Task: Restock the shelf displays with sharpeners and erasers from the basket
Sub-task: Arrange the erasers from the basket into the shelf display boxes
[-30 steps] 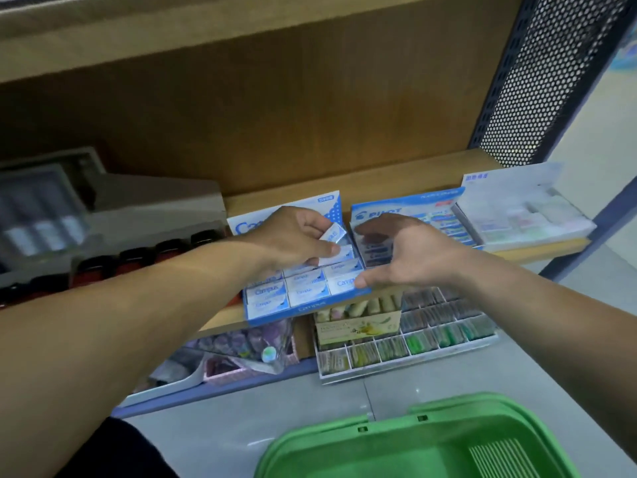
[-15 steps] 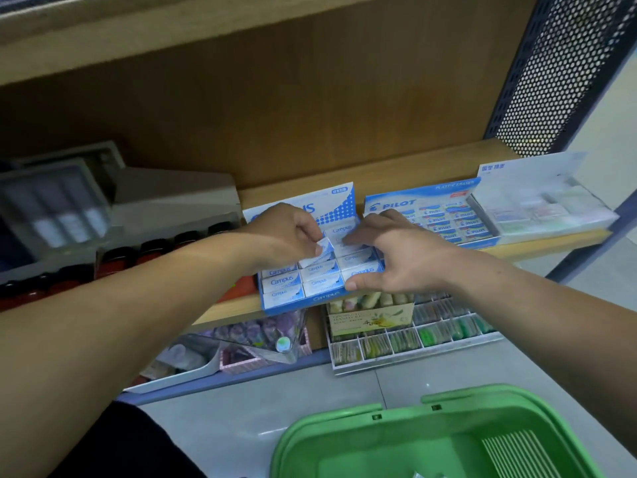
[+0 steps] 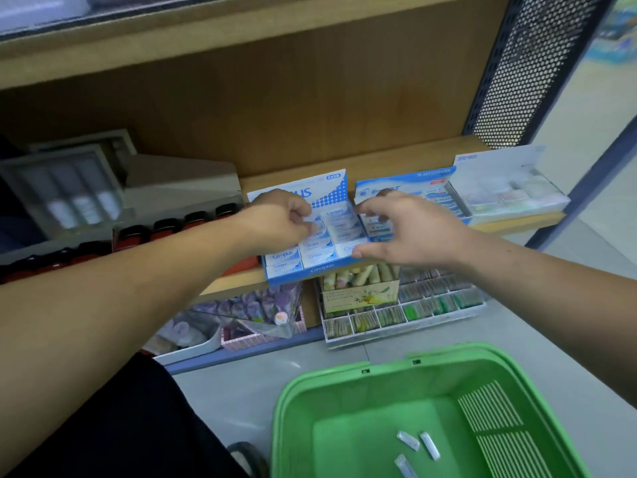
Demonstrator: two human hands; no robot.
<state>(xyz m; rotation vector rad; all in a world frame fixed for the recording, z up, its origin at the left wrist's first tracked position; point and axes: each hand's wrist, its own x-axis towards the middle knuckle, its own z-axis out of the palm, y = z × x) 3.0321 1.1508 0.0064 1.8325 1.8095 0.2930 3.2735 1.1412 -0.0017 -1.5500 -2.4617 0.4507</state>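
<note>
A blue Campus eraser display box (image 3: pixel 312 270) sits at the front edge of the wooden shelf, filled with white-and-blue erasers (image 3: pixel 282 257). My left hand (image 3: pixel 279 220) is over its back left rows, fingers curled and pinching an eraser there. My right hand (image 3: pixel 403 229) hovers at the box's right side, thumb along its front corner, fingers spread and slightly bent above the erasers. The green basket (image 3: pixel 344 384) stands on the floor below, with three small clear-wrapped items (image 3: pixel 418 446) on its bottom.
A blue Pilot eraser box (image 3: pixel 424 191) and a white display box (image 3: pixel 510 191) stand to the right on the shelf. Grey boxes and red-capped items (image 3: pixel 165 227) fill the left. Below are a compartment tray (image 3: pixel 406 315), a carton of sticks (image 3: pixel 358 291) and a clear bin (image 3: pixel 255 312).
The view dropped, showing the basket's bottom. My left hand pushed its eraser further back into the box's left rows. My right hand lifted slightly and spread its fingers.
</note>
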